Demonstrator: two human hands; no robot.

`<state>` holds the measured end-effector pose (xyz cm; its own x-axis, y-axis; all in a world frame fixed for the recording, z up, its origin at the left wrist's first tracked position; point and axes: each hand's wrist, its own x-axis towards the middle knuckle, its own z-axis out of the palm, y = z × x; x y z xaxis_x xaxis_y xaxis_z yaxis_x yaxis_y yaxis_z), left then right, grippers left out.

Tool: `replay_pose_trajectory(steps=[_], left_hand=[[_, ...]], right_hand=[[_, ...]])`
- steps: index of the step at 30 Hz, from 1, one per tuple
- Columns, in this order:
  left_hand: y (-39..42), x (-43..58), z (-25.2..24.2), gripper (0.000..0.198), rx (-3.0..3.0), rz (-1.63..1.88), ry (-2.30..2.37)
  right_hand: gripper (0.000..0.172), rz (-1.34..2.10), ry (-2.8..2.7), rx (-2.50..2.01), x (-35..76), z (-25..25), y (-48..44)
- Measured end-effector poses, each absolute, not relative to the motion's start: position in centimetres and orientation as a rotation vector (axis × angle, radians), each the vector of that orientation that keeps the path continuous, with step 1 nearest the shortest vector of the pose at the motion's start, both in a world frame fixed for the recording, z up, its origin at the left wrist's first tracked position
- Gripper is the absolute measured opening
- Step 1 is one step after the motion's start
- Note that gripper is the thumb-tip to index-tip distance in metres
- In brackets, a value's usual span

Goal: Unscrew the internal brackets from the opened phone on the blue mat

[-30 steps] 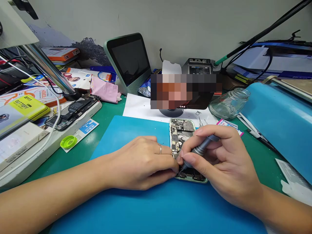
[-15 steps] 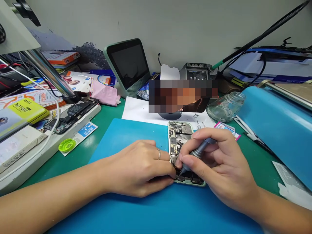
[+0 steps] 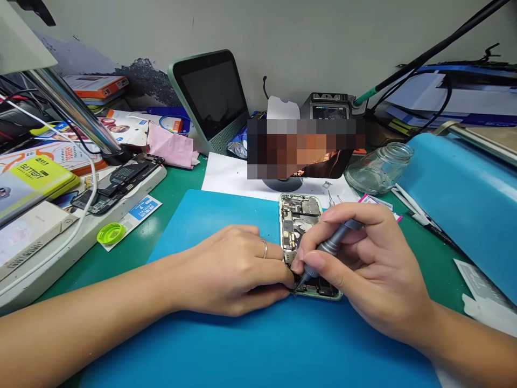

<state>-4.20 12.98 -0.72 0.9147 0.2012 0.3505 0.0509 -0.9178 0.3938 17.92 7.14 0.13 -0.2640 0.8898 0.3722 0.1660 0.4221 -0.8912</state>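
An opened phone with a pale green frame and bare inner parts lies on the blue mat. My right hand is closed around a grey precision screwdriver. The tool leans to the right, its thin tip down at the phone's lower left corner. At that same corner, the thumb and fingertips of my left hand are pressed together against the phone's edge. Those fingertips partly cover the edge, and whether they also pinch a small part cannot be seen. My right fingers hide some of the phone's right side.
Behind the phone, white paper carries a round dark stand and a small screwdriver bit. A glass jar leans at right. Another opened phone and a green cap are at left, near a lamp post.
The view has shifted slightly, so most things sit higher in the picture. The screwdriver's tip is a little nearer the phone's lower left corner. Both hands keep their grips.
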Motion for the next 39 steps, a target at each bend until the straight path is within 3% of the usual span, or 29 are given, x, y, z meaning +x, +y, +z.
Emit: replay_pose_trajectory(steps=[39], left_hand=[[12.62,-4.0,-0.55,0.013,2.772,0.506,0.172]], right_hand=[[0.034,0.883,-1.738,-0.885,18.24,-0.21,6.78]])
